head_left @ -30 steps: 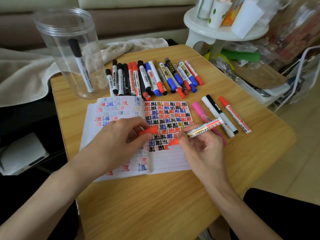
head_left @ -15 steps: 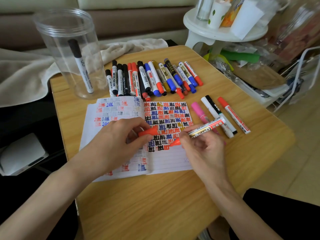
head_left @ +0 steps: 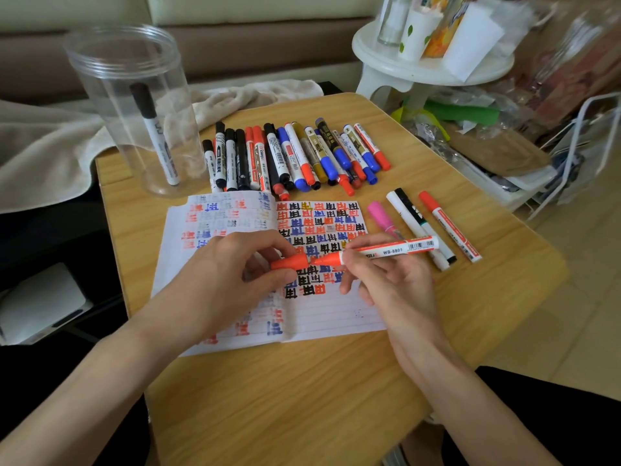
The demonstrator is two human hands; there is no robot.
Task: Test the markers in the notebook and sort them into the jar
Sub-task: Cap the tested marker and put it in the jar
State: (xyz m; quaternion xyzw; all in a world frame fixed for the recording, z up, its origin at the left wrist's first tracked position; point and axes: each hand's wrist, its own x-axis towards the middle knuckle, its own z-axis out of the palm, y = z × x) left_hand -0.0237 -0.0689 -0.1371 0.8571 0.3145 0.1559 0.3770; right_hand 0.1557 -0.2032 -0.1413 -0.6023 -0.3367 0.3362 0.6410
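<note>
The clear jar [head_left: 100, 95] stands upright at the upper left of the frame on the far corner of the bench [head_left: 302, 398]. It holds one black-capped marker [head_left: 158, 139], which leans against the inner wall with its cap up. To the right of the jar, a row of markers [head_left: 292, 156] with black, red, blue and gold caps lies side by side, just above the open notebook [head_left: 322, 311]. The notebook's pages are filled with coloured test marks.

The left hand [head_left: 221, 280] is curled over the notebook and pinches a red cap [head_left: 290, 262] between thumb and fingertips. The right hand [head_left: 393, 280] is closed round the uncapped red marker [head_left: 386, 249], which it holds nearly level above the right-hand page. The marker's tip points left, right at the mouth of the cap; whether they touch cannot be told.

Four loose markers [head_left: 411, 216] lie right of the notebook. At the upper right, a white stand [head_left: 386, 58] carries cups and bottles.
</note>
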